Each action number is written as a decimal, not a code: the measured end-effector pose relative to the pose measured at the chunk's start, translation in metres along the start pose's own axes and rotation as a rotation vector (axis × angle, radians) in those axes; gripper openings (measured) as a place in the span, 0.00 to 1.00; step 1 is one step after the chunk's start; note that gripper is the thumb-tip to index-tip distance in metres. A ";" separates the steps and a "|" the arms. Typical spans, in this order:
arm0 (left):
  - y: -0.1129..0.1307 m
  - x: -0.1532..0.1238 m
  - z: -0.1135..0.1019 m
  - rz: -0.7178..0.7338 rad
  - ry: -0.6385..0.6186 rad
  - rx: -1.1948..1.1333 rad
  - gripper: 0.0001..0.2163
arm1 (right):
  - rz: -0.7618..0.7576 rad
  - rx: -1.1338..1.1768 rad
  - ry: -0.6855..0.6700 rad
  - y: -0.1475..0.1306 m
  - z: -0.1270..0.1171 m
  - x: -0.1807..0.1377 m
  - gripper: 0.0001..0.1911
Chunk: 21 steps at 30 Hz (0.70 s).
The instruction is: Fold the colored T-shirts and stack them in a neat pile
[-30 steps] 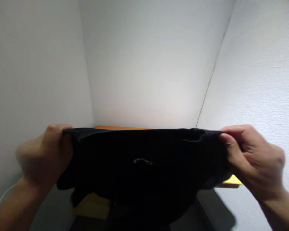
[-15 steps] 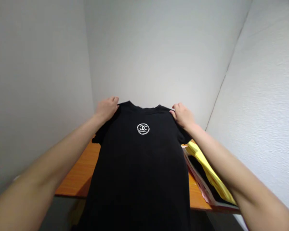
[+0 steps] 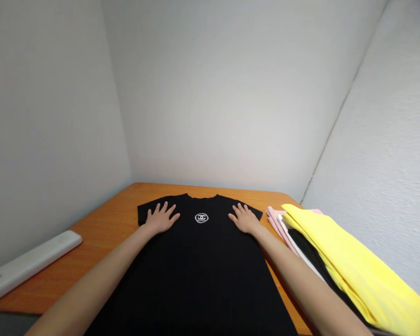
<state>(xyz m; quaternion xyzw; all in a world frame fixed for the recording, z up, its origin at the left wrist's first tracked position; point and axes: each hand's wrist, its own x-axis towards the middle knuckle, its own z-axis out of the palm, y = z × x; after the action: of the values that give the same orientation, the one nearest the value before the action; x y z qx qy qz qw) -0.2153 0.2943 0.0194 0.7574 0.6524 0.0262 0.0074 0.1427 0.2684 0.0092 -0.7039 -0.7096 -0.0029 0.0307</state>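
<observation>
A black T-shirt [image 3: 203, 266] with a small round white logo on the chest lies spread face up on an orange wooden table [image 3: 105, 233], collar toward the far wall. My left hand [image 3: 161, 217] rests flat on its left shoulder area, fingers spread. My right hand [image 3: 244, 218] rests flat on the right shoulder area, fingers also spread. Neither hand holds anything.
A stack of folded clothes [image 3: 339, 256], yellow on top with black, white and pink beneath, lies at the table's right side against the wall. A long white flat device [image 3: 28, 263] lies at the left edge. Grey walls enclose the table on three sides.
The shirt was held up by its shoulders, then lowered; it now lies flat on the table. Both hands have let go and opened flat on it.
</observation>
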 end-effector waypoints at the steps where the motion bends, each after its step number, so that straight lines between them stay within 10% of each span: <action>1: -0.001 0.007 0.000 0.006 -0.017 -0.010 0.33 | 0.010 0.010 -0.013 0.004 0.001 0.006 0.37; 21: 0.002 0.060 0.017 0.026 0.015 -0.033 0.34 | 0.025 0.039 -0.036 0.023 0.009 0.063 0.37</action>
<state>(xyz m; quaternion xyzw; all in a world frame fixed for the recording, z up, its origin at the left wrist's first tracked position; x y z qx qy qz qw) -0.2034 0.3535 0.0047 0.7654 0.6420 0.0430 0.0147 0.1651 0.3325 0.0020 -0.7119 -0.7011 0.0243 0.0317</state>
